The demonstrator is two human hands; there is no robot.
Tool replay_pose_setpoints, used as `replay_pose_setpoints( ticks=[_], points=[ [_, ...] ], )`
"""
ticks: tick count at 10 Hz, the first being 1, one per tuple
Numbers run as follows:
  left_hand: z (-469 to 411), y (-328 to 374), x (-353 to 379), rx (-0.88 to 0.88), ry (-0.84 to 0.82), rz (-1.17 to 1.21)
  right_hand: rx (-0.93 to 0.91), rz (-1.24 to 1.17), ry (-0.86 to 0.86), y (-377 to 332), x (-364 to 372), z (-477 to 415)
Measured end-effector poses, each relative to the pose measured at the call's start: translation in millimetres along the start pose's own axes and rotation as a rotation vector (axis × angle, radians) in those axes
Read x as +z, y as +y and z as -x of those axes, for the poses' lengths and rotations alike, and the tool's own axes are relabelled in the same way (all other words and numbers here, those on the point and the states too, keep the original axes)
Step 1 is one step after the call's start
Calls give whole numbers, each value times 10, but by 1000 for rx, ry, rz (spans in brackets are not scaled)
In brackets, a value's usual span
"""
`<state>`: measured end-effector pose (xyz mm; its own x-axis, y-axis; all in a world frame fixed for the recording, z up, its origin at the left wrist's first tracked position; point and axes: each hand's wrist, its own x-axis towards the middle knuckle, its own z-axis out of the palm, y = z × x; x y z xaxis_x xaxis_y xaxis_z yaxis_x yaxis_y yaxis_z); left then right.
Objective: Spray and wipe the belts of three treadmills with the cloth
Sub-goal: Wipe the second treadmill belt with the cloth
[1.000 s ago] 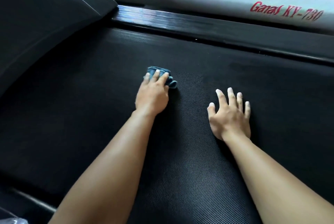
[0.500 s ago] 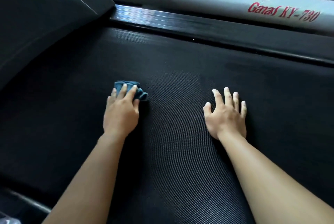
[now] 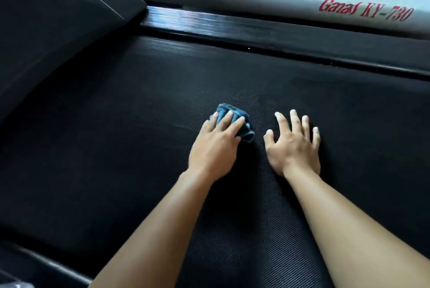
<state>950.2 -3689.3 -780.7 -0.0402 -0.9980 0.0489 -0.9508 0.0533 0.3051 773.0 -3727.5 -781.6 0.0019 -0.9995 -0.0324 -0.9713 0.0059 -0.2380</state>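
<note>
Well off to the left of the left hand, the dark motor hood (image 3: 58,32) slopes down over the belt (image 3: 116,143). A hard sweep that way could, I'd say, knock knuckles against its edge. The left hand (image 3: 215,148) lies with its fingers straight, pressing a blue cloth (image 3: 237,112) onto the belt. The cloth pokes out beyond the fingertips, and I cannot tell where the thumb sits. Nothing seems to pinch the cloth, so a quick stroke on that grippy weave might leave it behind or roll it out from under the palm. Bunched into so small a wad, it covers only a thin strip and could easily miss patches. Just to its right, close but apart, the right hand (image 3: 294,148) is spread flat on the belt, holding nothing and apparently bracing. If the belt runs free, leaning on it could make it creep and tip the person forward. Beyond both hands runs the glossy side rail (image 3: 256,29).
</note>
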Motion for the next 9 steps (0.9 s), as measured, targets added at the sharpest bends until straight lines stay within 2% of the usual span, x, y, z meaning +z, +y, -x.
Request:
replay_pose_setpoints(
  ticks=[1, 2, 3, 4, 5, 6, 7, 8, 9],
  points=[
    [367, -350, -132, -129, 61, -11, 0, 4, 1, -13, 3, 8],
    [351, -776, -324, -356, 77, 22, -5, 0, 2, -9, 0, 2],
    [-5, -1007, -428, -460, 108, 65, -5, -10, 1, -8, 4, 8],
    [-530, -1029, -408, -463, 101, 61, -10, -15, 9, -10, 13, 6],
    [-991, -791, -323, -382, 60, 33, -9, -1, 16, 3, 21, -7],
    [-1149, -419, -184, -228, 11, 16, -8, 1, 15, 0, 34, -4],
    [-887, -90, -20, -26, -5, 18, 0, -5, 3, -12, 27, -14],
    [-364, 0, 11, 61, -12, 19, 8, 1, 0, -10, 10, -8],
    [14, -279, -95, -39, 36, 9, 0, 4, 7, -20, 2, 0]
  ],
)
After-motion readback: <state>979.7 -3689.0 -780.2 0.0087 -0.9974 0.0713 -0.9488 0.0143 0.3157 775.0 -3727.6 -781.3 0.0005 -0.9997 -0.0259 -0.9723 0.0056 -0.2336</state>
